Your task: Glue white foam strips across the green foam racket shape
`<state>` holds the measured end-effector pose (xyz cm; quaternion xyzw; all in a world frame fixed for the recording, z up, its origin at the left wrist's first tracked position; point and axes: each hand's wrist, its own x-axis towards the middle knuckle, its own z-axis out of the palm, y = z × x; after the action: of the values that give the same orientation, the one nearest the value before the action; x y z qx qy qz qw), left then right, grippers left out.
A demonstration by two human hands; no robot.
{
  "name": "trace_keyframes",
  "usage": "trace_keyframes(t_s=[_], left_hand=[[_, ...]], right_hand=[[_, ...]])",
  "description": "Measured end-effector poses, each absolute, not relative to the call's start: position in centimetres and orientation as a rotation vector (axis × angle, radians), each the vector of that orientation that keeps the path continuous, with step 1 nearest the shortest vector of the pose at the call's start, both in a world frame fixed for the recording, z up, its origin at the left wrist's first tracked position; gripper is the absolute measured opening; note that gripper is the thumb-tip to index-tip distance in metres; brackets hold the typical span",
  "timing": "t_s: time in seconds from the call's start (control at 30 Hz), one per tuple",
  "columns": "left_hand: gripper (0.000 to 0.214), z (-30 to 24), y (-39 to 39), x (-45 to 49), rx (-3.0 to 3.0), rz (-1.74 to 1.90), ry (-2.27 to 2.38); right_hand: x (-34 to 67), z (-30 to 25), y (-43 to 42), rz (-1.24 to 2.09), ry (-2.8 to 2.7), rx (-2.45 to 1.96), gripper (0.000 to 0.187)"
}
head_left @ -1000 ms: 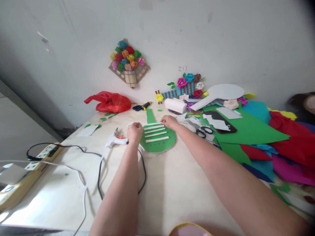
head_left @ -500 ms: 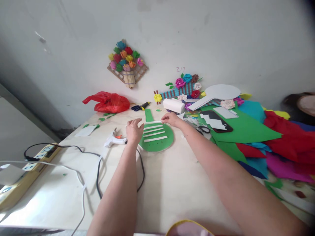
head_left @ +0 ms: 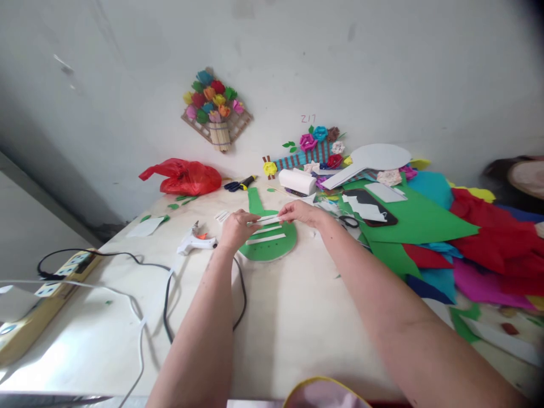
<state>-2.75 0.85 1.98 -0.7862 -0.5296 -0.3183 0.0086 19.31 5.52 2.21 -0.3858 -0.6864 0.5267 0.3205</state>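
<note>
On the table lies a green guitar-shaped cutout with a narrow neck pointing away from me. Several white strips run side by side across its round body. My left hand is closed in a pinch at the left end of a white strip over the upper body. At that strip's right end, the thumb and fingers of my right hand are pinched together. Whether the strip touches the cutout cannot be made out. A few loose white strips lie just beyond my left hand.
A white glue gun and its dark cable lie left, near a power strip. Pliers and a red plastic bag are at the back. Right are scissors, a phone and piled coloured sheets.
My left hand has moved right and its spread fingers have closed. Both hands are closer together and slightly nearer me over the body. Loose strips behind the left hand now show.
</note>
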Motion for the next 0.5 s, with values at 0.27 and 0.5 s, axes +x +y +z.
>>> trace_keyframes(t_s=[0.27,0.5], left_hand=[[0.020,2.3,0.8,-3.6,-2.546,-1.200,-1.881],[0.029,2.7,0.9,-4.6,-2.346,-1.474,-2.092]], right_hand=[[19.7,3.2,5.3,1.208,-1.905,-1.132,0.018],[18.3,4.6,4.4,0.872,-2.594,-1.231,0.018]])
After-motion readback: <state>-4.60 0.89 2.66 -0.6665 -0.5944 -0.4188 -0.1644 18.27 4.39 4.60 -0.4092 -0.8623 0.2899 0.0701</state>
